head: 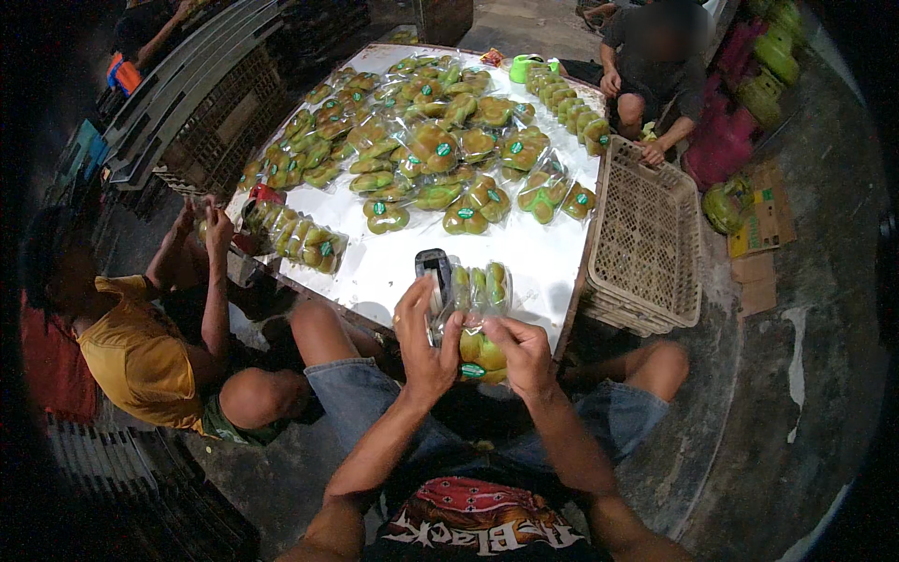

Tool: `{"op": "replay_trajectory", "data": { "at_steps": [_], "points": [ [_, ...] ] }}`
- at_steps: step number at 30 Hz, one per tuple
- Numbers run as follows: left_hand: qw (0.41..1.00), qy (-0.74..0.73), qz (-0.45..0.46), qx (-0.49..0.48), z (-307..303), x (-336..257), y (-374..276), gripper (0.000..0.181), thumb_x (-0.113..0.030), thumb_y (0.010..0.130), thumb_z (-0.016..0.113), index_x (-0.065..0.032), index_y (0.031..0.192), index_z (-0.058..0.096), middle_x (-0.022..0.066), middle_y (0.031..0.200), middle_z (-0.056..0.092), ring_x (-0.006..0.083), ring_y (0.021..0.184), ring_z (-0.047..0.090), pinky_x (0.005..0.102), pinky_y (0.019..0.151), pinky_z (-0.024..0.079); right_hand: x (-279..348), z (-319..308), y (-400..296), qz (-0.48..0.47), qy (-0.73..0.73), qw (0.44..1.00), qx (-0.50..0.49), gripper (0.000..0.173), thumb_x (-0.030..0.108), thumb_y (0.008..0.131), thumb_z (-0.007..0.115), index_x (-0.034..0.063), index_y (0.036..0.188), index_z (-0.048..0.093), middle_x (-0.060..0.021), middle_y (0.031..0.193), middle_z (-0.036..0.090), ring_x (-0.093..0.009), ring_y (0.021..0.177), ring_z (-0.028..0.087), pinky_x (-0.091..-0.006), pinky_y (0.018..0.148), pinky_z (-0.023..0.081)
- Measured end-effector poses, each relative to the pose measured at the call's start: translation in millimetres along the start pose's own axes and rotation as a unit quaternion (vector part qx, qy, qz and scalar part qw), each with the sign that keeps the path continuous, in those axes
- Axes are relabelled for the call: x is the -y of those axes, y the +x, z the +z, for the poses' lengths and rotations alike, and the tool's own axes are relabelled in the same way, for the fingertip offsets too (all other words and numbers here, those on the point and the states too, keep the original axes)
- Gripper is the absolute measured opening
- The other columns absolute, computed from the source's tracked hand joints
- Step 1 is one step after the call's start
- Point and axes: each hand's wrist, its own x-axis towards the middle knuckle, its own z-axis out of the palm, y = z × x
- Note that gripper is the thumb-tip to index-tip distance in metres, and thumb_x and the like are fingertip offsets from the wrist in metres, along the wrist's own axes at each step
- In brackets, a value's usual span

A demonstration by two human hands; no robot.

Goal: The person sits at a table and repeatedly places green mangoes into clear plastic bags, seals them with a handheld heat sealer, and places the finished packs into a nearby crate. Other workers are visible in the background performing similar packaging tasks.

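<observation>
Green-and-brown buns in a clear plastic bag with a green sticker are in front of me, at the table's near edge. My right hand pinches the top of this bag between thumb and fingers. On its other side, my left hand has its thumb at the bag's plastic, with the fingers raised and slightly blurred. Just beyond the hands stands a row of bagged buns. Beside the left fingertips is a black device resembling a tape dispenser, partly hidden by the hand.
Many bagged buns cover the white tabletop. More stand in rows at the left and far right. Stacked plastic crates adjoin the table's right side. One person sits at left, another beyond the crates.
</observation>
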Motion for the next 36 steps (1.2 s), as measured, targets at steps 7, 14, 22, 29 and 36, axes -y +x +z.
{"op": "replay_trajectory", "data": {
  "at_steps": [7, 14, 22, 29, 36],
  "points": [
    [0.905, -0.153, -0.117, 0.379, -26.5, 8.5, 14.7, 0.031, -0.026, 0.083, 0.078, -0.0006, 0.099, 0.072, 0.0121, 0.087, 0.072, 0.0193, 0.080, 0.069, 0.0327, 0.074, 0.053, -2.0, -11.2, 0.4, -0.138, -0.067, 0.988, 0.033, 0.035, 0.009, 0.091, 0.067, -0.0014, 0.124, 0.061, -0.0165, 0.127, 0.061, -0.018, 0.111, 0.061, -0.0323, 0.089, 0.051],
    [0.914, -0.178, -0.231, 0.282, -22.9, 16.0, -0.7, 0.018, -0.021, 0.089, 0.073, -0.0028, 0.089, 0.073, 0.0043, 0.084, 0.065, 0.0103, 0.083, 0.059, 0.0275, 0.077, 0.048, 6.5, 6.7, 3.7, -0.291, -0.377, 0.875, -0.089, 0.011, 0.011, 0.086, 0.074, 0.0004, 0.089, 0.072, -0.0098, 0.081, 0.069, -0.017, 0.073, 0.066, -0.0305, 0.064, 0.051],
    [0.903, -0.194, -0.318, 0.213, -24.5, 52.8, -34.0, 0.015, -0.014, 0.089, 0.071, 0.0010, 0.089, 0.066, 0.0055, 0.090, 0.059, 0.0138, 0.086, 0.055, 0.0292, 0.080, 0.044, -23.9, 27.8, 2.1, -0.105, -0.394, 0.908, -0.095, 0.028, 0.024, 0.093, 0.068, -0.0009, 0.079, 0.067, -0.0094, 0.064, 0.058, -0.020, 0.057, 0.053, -0.0341, 0.055, 0.042],
    [0.965, -0.155, -0.209, -0.002, -21.9, 44.7, -60.0, 0.022, -0.003, 0.084, 0.061, 0.0010, 0.103, 0.053, 0.0137, 0.113, 0.050, 0.0250, 0.110, 0.050, 0.0348, 0.096, 0.040, -83.0, 60.6, -16.2, 0.103, 0.128, 0.986, -0.007, 0.048, 0.034, 0.092, 0.071, 0.0027, 0.122, 0.050, -0.0077, 0.115, 0.053, -0.015, 0.110, 0.050, -0.0283, 0.096, 0.042],
    [0.641, -0.536, -0.548, 0.036, -38.6, 41.3, -57.3, 0.052, -0.020, 0.092, 0.062, -0.0060, 0.138, 0.040, 0.0119, 0.125, 0.052, 0.0251, 0.117, 0.054, 0.0378, 0.100, 0.045, -103.0, 44.4, 41.7, 0.056, -0.066, 0.982, -0.167, 0.053, 0.045, 0.084, 0.076, 0.0013, 0.111, 0.063, -0.0092, 0.102, 0.063, -0.019, 0.095, 0.059, -0.0338, 0.089, 0.048]
  ]
}}
